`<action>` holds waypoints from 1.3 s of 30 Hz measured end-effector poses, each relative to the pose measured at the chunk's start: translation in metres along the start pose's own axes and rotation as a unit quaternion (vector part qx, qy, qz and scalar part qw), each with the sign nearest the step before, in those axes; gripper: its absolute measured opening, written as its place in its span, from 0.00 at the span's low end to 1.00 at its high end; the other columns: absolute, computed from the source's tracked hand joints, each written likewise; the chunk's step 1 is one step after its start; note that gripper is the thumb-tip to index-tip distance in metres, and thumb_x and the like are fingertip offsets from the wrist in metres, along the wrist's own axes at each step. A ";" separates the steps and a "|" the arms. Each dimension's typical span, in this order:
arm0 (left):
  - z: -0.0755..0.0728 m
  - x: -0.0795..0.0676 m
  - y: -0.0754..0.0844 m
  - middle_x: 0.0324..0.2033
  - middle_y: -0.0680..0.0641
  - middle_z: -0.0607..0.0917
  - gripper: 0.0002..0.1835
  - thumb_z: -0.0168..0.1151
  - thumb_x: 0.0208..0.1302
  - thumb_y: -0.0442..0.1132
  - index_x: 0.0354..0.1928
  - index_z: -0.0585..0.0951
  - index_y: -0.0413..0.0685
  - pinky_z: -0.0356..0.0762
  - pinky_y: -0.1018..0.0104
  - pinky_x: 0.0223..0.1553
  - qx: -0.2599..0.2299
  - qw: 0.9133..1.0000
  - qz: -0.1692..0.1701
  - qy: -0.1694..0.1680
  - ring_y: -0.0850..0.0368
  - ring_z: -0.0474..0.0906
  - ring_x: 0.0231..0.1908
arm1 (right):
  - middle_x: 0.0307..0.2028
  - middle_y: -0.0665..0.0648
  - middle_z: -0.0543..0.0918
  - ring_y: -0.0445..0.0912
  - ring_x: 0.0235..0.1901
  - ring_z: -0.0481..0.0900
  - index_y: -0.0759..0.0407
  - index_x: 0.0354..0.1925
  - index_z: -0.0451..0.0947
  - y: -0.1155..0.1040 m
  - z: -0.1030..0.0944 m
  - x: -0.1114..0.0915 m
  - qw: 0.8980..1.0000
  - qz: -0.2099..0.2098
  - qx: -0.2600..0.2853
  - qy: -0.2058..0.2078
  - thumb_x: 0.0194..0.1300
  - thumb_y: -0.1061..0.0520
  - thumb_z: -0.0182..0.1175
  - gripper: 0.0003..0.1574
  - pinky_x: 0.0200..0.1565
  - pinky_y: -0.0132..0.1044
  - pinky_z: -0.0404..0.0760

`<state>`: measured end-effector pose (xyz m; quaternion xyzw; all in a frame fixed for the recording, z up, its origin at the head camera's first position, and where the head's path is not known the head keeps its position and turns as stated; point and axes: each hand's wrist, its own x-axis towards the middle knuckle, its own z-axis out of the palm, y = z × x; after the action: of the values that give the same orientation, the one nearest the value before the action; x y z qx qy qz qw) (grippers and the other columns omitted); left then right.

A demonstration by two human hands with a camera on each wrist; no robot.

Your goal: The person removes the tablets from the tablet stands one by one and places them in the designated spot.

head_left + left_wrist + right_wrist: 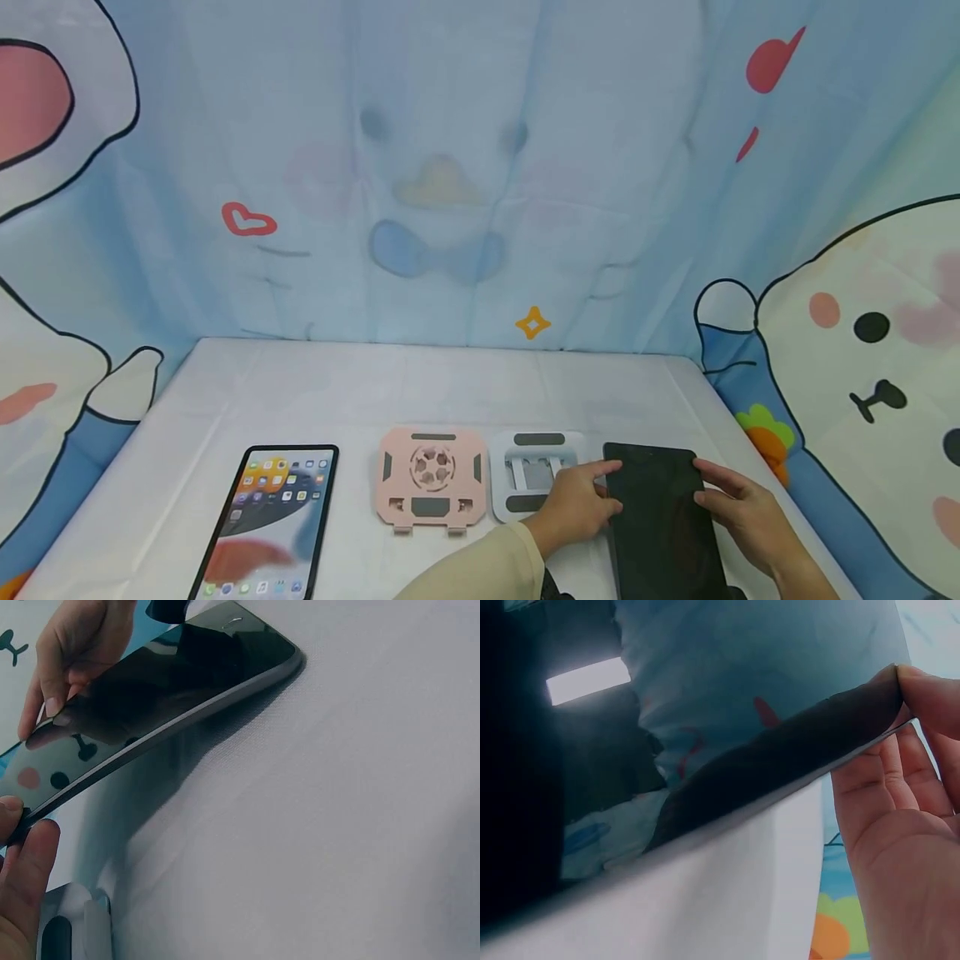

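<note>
Both hands pinch the far end of a tablet (663, 525) whose screen is dark and glossy. My left hand (576, 504) grips its left edge, thumb on the glass and a finger beneath. On the opposite edge, my right hand (750, 521) has its thumb (930, 701) at the screen's corner and fingers behind. In the left wrist view the tablet (172, 690) slants, its held end raised and a shadow under it. A light blue-grey folding stand (497, 492) lies flat just left of the left hand, partly hidden by it.
A pink folding stand (431, 479) with a round patterned cutout lies left of the blue-grey one. Farther left is a second tablet (270, 517) with its screen lit, showing app icons. A white cloth covers the table (420, 383); a printed blue curtain (450, 167) hangs behind.
</note>
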<state>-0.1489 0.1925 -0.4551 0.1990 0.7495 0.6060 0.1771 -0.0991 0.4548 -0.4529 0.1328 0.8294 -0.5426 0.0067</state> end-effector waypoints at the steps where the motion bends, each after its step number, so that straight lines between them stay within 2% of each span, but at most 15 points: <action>1: 0.001 0.000 0.000 0.22 0.57 0.76 0.30 0.69 0.58 0.24 0.63 0.81 0.53 0.74 0.74 0.23 0.001 1.000 -0.002 -0.001 0.66 0.75 0.17 | 0.65 0.67 0.69 0.31 0.44 0.79 0.75 0.72 0.56 0.000 0.000 0.000 1.000 0.002 -0.003 -0.001 0.68 0.54 0.66 0.46 0.45 0.27 0.79; 4: 0.002 0.000 0.000 0.22 0.57 0.77 0.30 0.69 0.58 0.24 0.63 0.80 0.53 0.75 0.74 0.24 0.004 1.000 -0.003 -0.002 0.66 0.75 0.17 | 0.69 0.76 0.61 0.31 0.44 0.79 0.75 0.72 0.55 0.000 0.000 -0.001 1.000 0.008 -0.009 -0.004 0.69 0.54 0.65 0.47 0.45 0.27 0.79; 7: 0.003 -0.001 -0.001 0.22 0.57 0.77 0.30 0.69 0.58 0.24 0.63 0.80 0.52 0.75 0.74 0.24 0.002 1.000 -0.001 -0.004 0.67 0.75 0.17 | 0.70 0.78 0.58 0.31 0.44 0.79 0.75 0.73 0.54 0.001 0.000 -0.002 1.000 0.013 -0.010 -0.005 0.69 0.53 0.65 0.47 0.45 0.27 0.79; 21: 0.004 -0.002 -0.003 0.23 0.57 0.75 0.29 0.70 0.58 0.26 0.63 0.81 0.52 0.75 0.74 0.23 0.012 1.000 -0.007 -0.010 0.67 0.73 0.16 | 0.71 0.78 0.57 0.36 0.46 0.81 0.75 0.73 0.54 0.002 -0.001 -0.003 0.999 0.027 -0.017 -0.011 0.70 0.53 0.64 0.47 0.47 0.34 0.82; 30: 0.003 -0.002 -0.005 0.23 0.57 0.75 0.30 0.71 0.58 0.27 0.63 0.80 0.52 0.75 0.75 0.23 0.033 0.999 -0.011 -0.019 0.67 0.74 0.16 | 0.71 0.77 0.56 0.42 0.52 0.80 0.73 0.74 0.54 0.002 -0.002 -0.003 0.998 0.042 -0.046 -0.020 0.70 0.50 0.64 0.48 0.51 0.40 0.81; 39: 0.003 -0.001 -0.008 0.22 0.59 0.76 0.29 0.72 0.58 0.29 0.63 0.81 0.52 0.74 0.75 0.25 0.063 0.998 -0.002 -0.024 0.69 0.73 0.19 | 0.71 0.79 0.57 0.40 0.49 0.81 0.76 0.73 0.54 0.004 -0.002 -0.004 0.999 0.035 -0.028 -0.022 0.71 0.55 0.62 0.45 0.49 0.39 0.82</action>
<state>-0.1471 0.1931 -0.4637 0.2226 0.7824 0.5520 0.1834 -0.0943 0.4568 -0.4550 0.1491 0.8390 -0.5211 0.0478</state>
